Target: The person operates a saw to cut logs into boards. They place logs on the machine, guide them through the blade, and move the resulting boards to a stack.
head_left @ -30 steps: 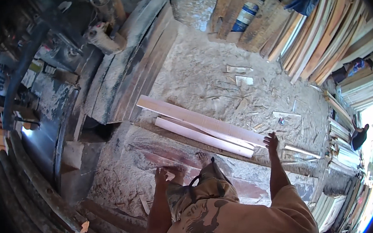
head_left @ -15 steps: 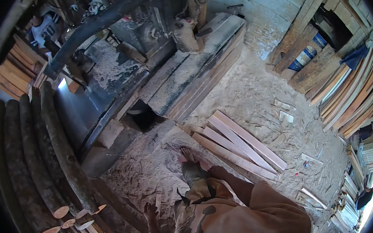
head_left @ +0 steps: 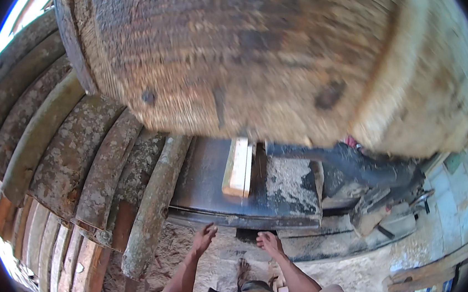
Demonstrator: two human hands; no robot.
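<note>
Both my hands are raised in front of me at the near edge of a dark metal machine table [head_left: 208,170]. My left hand [head_left: 204,239] is empty, its fingers partly stretched and apart. To its right, my right hand [head_left: 269,243] also holds nothing, with fingers loosely bent and parted. Neither hand visibly touches the table. A squared piece of timber [head_left: 238,173] with a pale, bright face lies on the table beyond my hands. Sawdust [head_left: 290,183] covers the table's right part.
A large, blurred wooden beam [head_left: 248,56] fills the upper view, very close. Bark-covered logs [head_left: 155,203] are stacked at left above sawn boards [head_left: 84,276]. The machine's dark arm [head_left: 358,165] and a block wall [head_left: 456,199] stand at right. Sawdust lies on the floor [head_left: 345,275].
My view has swung toward the machine table and logs. My left hand, low at my side before, is raised; my right hand has come into view. The overhead beam now appears close.
</note>
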